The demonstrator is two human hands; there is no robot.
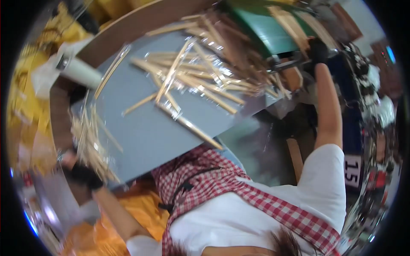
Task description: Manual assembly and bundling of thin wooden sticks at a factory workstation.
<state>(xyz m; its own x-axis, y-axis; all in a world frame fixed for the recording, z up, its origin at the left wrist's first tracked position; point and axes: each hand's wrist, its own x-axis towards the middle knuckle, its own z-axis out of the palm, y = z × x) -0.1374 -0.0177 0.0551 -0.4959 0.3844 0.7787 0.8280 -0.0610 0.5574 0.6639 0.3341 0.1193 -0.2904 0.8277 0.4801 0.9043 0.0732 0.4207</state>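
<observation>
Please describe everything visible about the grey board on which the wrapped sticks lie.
The grey board is a flat, smooth, matte sheet, tilted in the view. Pale wooden sticks in clear wrappers lie scattered over its upper part, and a bundle of sticks lies at its left edge, where the gloved left hand grips.

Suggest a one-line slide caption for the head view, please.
Gloved left hand grips wrapped chopsticks; right hand reaches the green conveyor.

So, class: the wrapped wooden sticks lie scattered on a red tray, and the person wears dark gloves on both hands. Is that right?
Not quite. The head view shows the tray is grey-blue, not red. The rest holds: the wrapped wooden sticks lie scattered across it, and both the left hand and the right hand wear dark gloves.
</observation>
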